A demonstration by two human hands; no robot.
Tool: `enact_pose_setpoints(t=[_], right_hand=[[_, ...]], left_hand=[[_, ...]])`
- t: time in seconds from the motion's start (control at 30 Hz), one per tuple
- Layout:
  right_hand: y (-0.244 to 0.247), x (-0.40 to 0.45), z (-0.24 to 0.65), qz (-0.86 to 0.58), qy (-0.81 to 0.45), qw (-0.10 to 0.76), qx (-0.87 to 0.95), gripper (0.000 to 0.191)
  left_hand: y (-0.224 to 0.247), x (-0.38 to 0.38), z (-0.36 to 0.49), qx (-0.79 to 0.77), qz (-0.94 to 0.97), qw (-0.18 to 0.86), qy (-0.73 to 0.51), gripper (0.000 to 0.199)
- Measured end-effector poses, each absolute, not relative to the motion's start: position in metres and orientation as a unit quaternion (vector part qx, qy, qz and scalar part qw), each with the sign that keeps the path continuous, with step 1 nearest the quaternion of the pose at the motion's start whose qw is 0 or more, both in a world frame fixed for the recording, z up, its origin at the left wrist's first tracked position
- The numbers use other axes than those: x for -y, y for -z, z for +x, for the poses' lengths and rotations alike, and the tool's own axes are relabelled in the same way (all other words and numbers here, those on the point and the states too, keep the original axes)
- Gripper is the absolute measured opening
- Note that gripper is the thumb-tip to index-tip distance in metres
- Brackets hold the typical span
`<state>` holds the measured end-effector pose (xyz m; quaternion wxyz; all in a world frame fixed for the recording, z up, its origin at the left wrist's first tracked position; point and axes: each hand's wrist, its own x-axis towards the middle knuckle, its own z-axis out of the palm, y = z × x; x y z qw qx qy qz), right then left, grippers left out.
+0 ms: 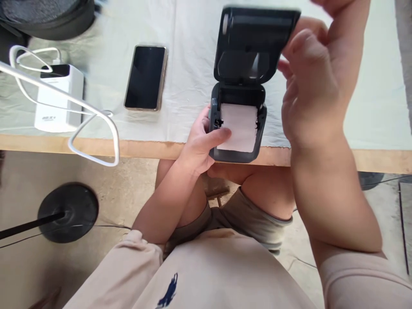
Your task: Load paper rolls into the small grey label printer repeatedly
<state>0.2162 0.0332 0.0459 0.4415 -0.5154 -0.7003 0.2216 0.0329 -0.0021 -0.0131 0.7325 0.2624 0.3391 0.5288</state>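
A small black printer (261,128) with its lid (247,47) swung up stands at the table's front edge. White paper (240,124) lies in its open compartment. My left hand (206,141) grips the printer's left side, its thumb resting on the paper. My right hand (309,73), blurred, is raised at the right edge of the lid. Its fingers are bent and partly hidden behind the hand, so whether they touch the lid is unclear.
A phone (146,77) lies left of the printer. Farther left stands a white power bank (58,103) with a looped white cable (112,128) hanging over the table edge (144,146). A dark round object (54,21) is at the back left.
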Motion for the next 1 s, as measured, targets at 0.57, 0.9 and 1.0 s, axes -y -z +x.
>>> enact_pose_setpoints(t=[0.57,0.9,1.0], right_hand=[[0.014,-0.007,0.201,-0.461,-0.368,0.493,0.639,0.079],[-0.01,-0.004,0.235,-0.389,-0.316,0.438,0.746,0.067],[-0.025,-0.006,0.236,-0.412,-0.25,0.38,0.79,0.066]], left_hand=[[0.003,0.003,0.031,-0.312,0.24,0.763,-0.513,0.017],[0.006,-0.008,0.039,-0.362,0.139,0.758,-0.524,0.036],[0.007,-0.009,0.039,-0.356,0.142,0.756,-0.53,0.036]])
